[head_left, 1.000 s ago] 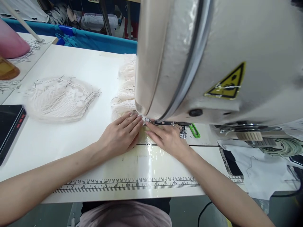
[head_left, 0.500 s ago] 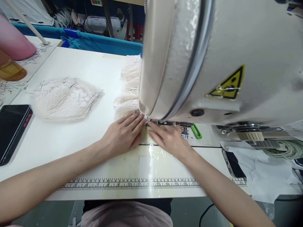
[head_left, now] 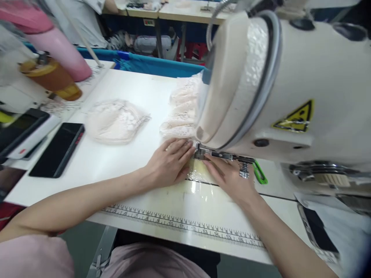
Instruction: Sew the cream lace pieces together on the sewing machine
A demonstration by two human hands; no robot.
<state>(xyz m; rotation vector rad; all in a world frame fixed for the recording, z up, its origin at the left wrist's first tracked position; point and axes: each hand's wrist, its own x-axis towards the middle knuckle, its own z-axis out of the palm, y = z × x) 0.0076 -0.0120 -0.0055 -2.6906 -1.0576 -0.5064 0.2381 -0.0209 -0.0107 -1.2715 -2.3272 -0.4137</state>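
Observation:
My left hand (head_left: 166, 164) lies flat, its fingertips on the near end of a gathered strip of pale lace (head_left: 184, 108), just left of the presser foot (head_left: 199, 150). Beyond the hand, the strip runs back along the left side of the sewing machine (head_left: 292, 81). My right hand (head_left: 234, 179) rests on the machine bed right of the foot, its fingers stretched and partly under the machine's attachments. No cloth shows in it. The machine head hides the needle area in part.
Another lace piece (head_left: 113, 121) lies on the left of the table, beside a black phone (head_left: 59, 150). An amber cup (head_left: 53, 79) and a pink bottle (head_left: 62, 54) stand farther left. A printed ruler (head_left: 182, 226) follows the front edge. At right are a green clip (head_left: 260, 172) and another phone (head_left: 317, 227).
The camera has turned left and tilted, so the scene sits farther right and more of the left side shows. Both hands stay beside the presser foot, with little visible change in the lace.

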